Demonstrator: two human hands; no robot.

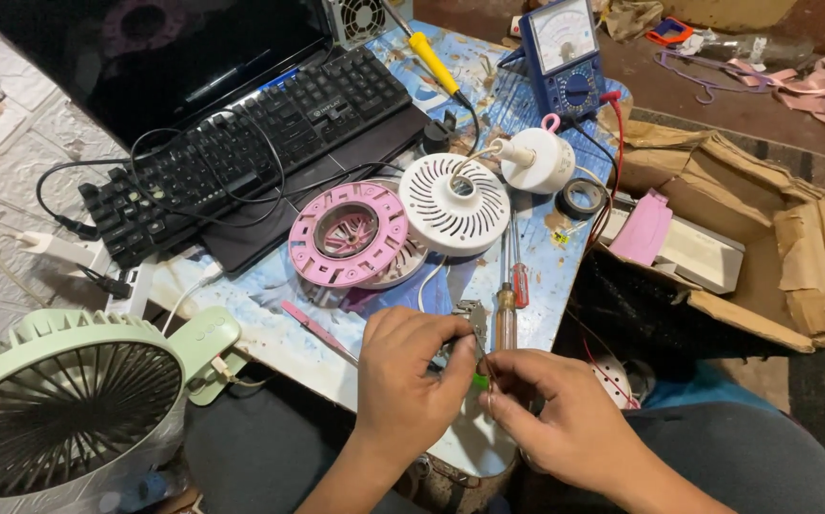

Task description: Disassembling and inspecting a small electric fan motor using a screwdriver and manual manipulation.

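Already the small appliance lies in pieces: a pink ring housing (348, 233) and a white vented cover (454, 202) sit apart mid-table, a white round part (538, 162) farther back, so reassembly looks undone. Near the table's near edge, the left hand (405, 376) curls closed around a small metal piece with wires (471, 316), knuckles up. The right hand (565, 419) meets it from the right, fingertips pinched on something thin with a green bit; I cannot tell what. Two screwdrivers (508, 314) lie just beyond.
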